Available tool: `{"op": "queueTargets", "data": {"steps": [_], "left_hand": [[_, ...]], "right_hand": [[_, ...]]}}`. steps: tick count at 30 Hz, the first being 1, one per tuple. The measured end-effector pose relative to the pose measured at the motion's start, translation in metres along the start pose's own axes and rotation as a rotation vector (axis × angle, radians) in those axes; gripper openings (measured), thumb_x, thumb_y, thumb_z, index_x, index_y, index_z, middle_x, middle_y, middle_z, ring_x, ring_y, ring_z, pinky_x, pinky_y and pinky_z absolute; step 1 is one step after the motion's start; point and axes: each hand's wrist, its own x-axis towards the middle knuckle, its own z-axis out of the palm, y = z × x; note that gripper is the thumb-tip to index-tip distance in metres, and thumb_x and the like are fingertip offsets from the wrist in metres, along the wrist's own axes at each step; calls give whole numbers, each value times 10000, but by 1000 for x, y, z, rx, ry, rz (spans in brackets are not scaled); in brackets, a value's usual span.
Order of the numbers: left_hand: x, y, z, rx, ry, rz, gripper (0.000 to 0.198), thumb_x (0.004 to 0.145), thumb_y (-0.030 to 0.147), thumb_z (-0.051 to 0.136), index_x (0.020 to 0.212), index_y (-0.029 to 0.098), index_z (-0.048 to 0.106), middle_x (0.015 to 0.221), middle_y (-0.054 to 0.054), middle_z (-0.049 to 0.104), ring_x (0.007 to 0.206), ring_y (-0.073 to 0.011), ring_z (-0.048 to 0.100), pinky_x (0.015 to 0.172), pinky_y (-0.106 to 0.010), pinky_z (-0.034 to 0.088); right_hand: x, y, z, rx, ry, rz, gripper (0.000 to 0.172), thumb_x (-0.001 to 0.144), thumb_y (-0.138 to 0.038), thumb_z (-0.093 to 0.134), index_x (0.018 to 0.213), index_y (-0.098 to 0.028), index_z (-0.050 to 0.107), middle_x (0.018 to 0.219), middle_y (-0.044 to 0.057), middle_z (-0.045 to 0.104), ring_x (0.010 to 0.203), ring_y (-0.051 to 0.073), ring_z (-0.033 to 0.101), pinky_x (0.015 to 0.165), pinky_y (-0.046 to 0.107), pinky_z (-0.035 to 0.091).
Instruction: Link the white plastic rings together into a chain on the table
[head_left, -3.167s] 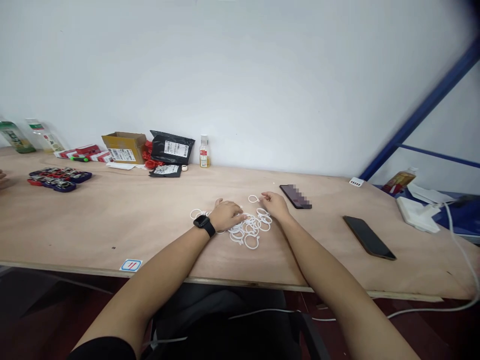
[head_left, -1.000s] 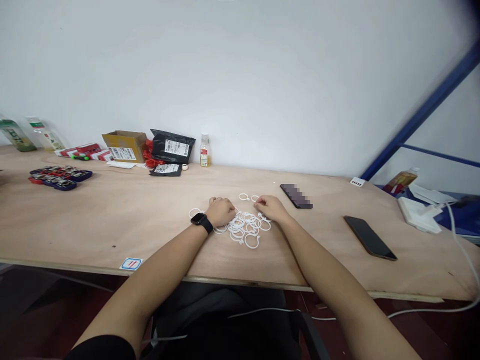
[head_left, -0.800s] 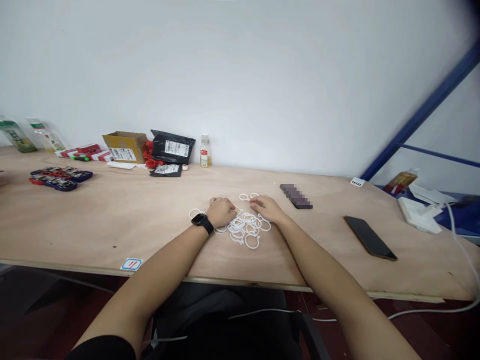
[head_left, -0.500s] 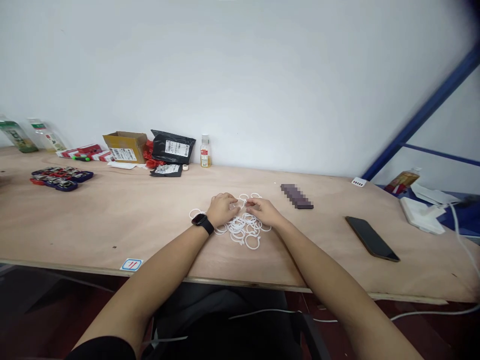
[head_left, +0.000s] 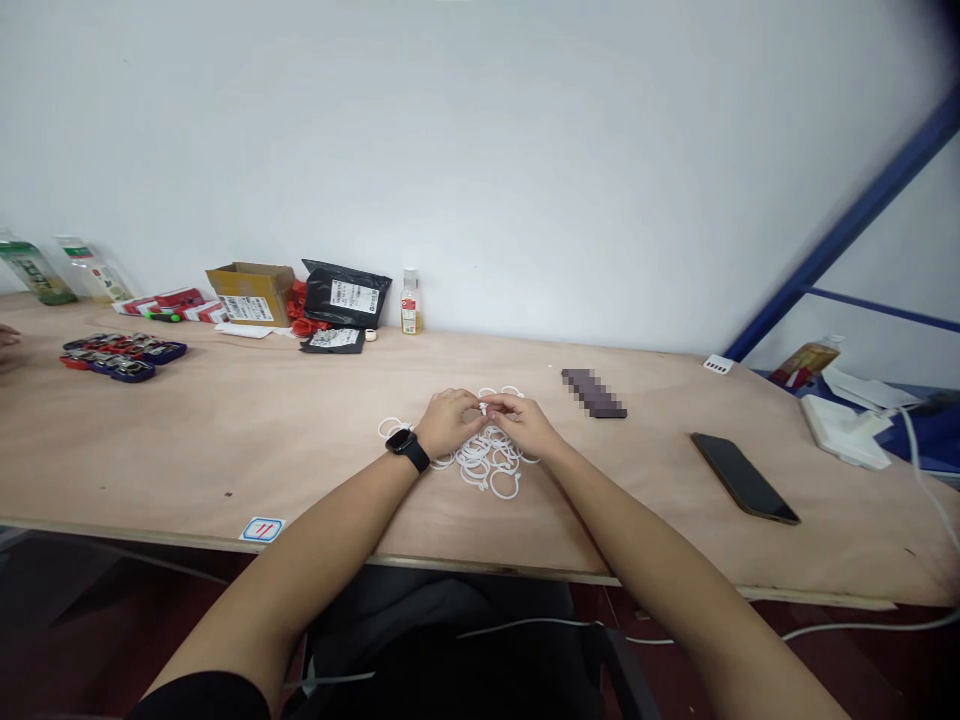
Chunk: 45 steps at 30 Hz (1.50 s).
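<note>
the work looks partway along — one white ring (head_left: 484, 408) is in hand, and many more lie close by. the left hand (head_left: 448, 422) and the right hand (head_left: 529, 425) meet just above the wooden table (head_left: 315, 430), their fingertips drawn narrow and pinching that ring between them; its outline is mostly covered by the fingers, so i can't tell whether its ends are joined. just beyond the fingertips lie two separate rings (head_left: 512, 388), side by side and partly hidden by the right hand — judging by the layout, these may be ones already dealt with, though nothing visible confirms it. what seems left is the heap of rings (head_left: 474, 467) on the near side of the hands, overlapping and tangled, with a nearest ring (head_left: 517, 484) lying at its edge towards the body. another loose ring (head_left: 390, 420) lies by the smartwatch (head_left: 402, 441) on the left wrist, apart from the heap. the clasps are too small to show which rings are fastened, so an exact count of done and undone isn't possible.
</note>
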Motion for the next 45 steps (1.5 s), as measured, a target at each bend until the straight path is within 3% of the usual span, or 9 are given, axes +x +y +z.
{"op": "queueTargets", "data": {"steps": [4, 8, 12, 19, 25, 30, 34, 39, 45], "left_hand": [[1, 0, -1, 0, -31, -1, 262, 952, 339, 488, 993, 228, 722, 1078, -53, 717, 1040, -202, 621, 968, -373, 432], [1, -2, 0, -5, 51, -11, 263, 934, 410, 542, 992, 225, 720, 1033, -45, 732, 1002, -198, 638, 948, -364, 432], [0, -2, -2, -27, 112, 11, 270, 910, 432, 587, 1043, 229, 707, 1020, -43, 738, 986, -194, 640, 938, -359, 422], [1, 2, -7, -3, 70, 7, 291, 943, 451, 523, 968, 251, 733, 990, -29, 746, 975, -189, 628, 961, -366, 388], [3, -4, -5, -11, 27, -30, 274, 925, 426, 541, 981, 238, 732, 1039, -40, 725, 1005, -202, 616, 956, -365, 419], [-2, -3, 3, 38, -180, 99, 264, 898, 408, 555, 1040, 276, 735, 1154, -42, 676, 1103, -224, 571, 1011, -389, 391], [-5, 1, 6, 82, -294, 65, 289, 895, 379, 521, 1097, 302, 713, 1211, -27, 660, 1156, -244, 544, 1022, -413, 355], [-4, 2, 2, 131, -280, 10, 211, 827, 263, 523, 900, 245, 721, 1050, -22, 714, 1060, -224, 589, 990, -401, 331], [-3, 3, 0, 139, -278, 5, 207, 807, 243, 516, 879, 232, 710, 979, -29, 726, 1026, -214, 602, 981, -386, 320]], "right_hand": [[0, -3, -2, -94, 19, -52, 239, 864, -322, 607, 1044, -236, 737, 998, 64, 742, 912, 206, 679, 841, 341, 522], [0, -3, -3, -96, 50, -92, 202, 884, -320, 593, 989, -237, 745, 971, 66, 739, 913, 206, 670, 842, 340, 510], [0, -5, -2, -3, 52, -34, 193, 880, -336, 594, 944, -216, 731, 919, 53, 732, 871, 190, 668, 792, 310, 512], [1, -6, 3, 43, 58, 11, 218, 884, -361, 569, 902, -197, 711, 863, 32, 723, 808, 173, 653, 750, 288, 511], [5, 9, -13, -387, 163, -70, 222, 915, -283, 525, 995, -222, 723, 1024, 86, 729, 982, 232, 648, 920, 379, 476], [8, 31, -32, -634, 30, -17, 329, 886, -171, 519, 1166, -224, 685, 1158, 94, 704, 1074, 260, 624, 970, 410, 451], [8, 41, -37, -567, 47, 29, 382, 864, -159, 529, 1216, -221, 663, 1158, 88, 704, 1055, 243, 635, 956, 395, 468], [5, 34, -37, -394, 131, 76, 287, 862, -261, 570, 1105, -221, 717, 1020, 75, 737, 896, 206, 670, 842, 350, 515], [1, 14, -25, -284, -101, 5, 286, 814, -317, 649, 1058, -196, 736, 963, 69, 739, 826, 191, 662, 768, 310, 515]]}}
